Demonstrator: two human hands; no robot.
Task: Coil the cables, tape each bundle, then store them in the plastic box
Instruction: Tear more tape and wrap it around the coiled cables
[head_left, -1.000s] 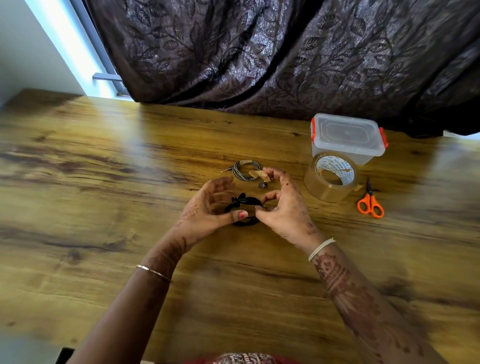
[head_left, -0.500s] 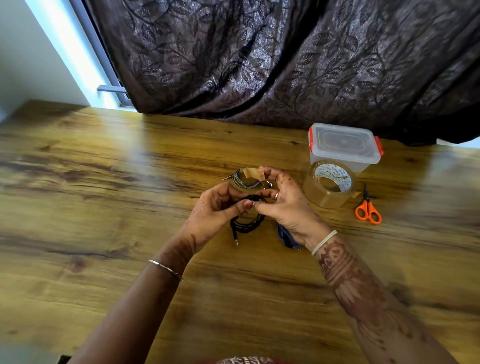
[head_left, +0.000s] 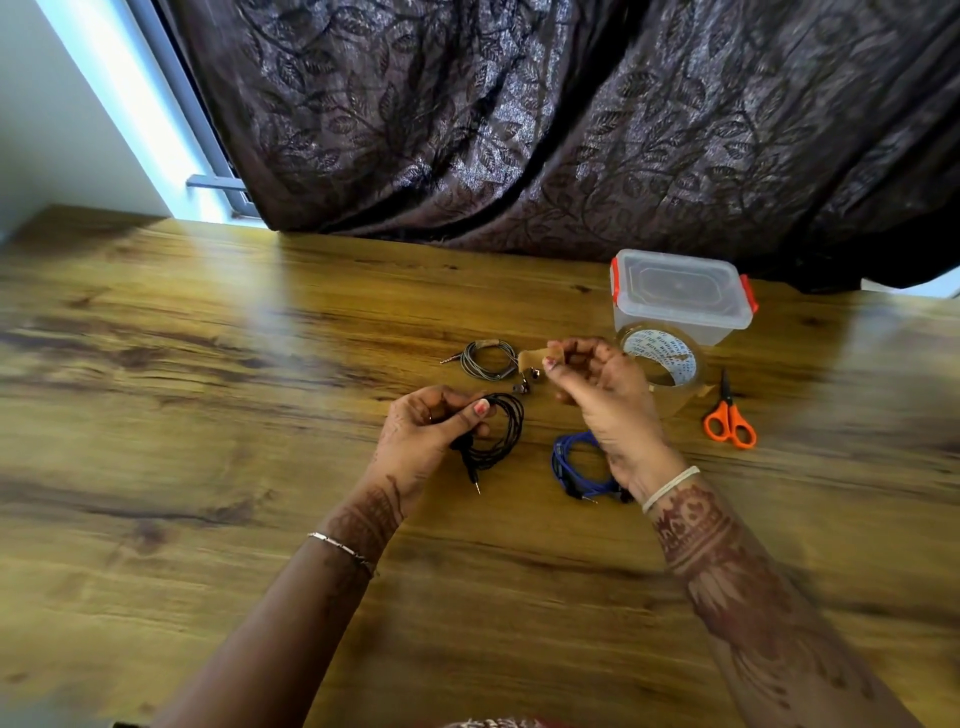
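Daylight pours through the window strip (head_left: 119, 104) at far left, blown out white, and lays a pale glare across my table (head_left: 234, 338). The curtain (head_left: 571, 130) glints dully. Left and right table edges smear with blur; my left hand (head_left: 415, 431) and right hand (head_left: 608, 400) look sharper.

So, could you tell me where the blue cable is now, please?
In the head view, the blue cable lies coiled on the table, right of centre, beneath the wrist of the right hand, right of the black cable.
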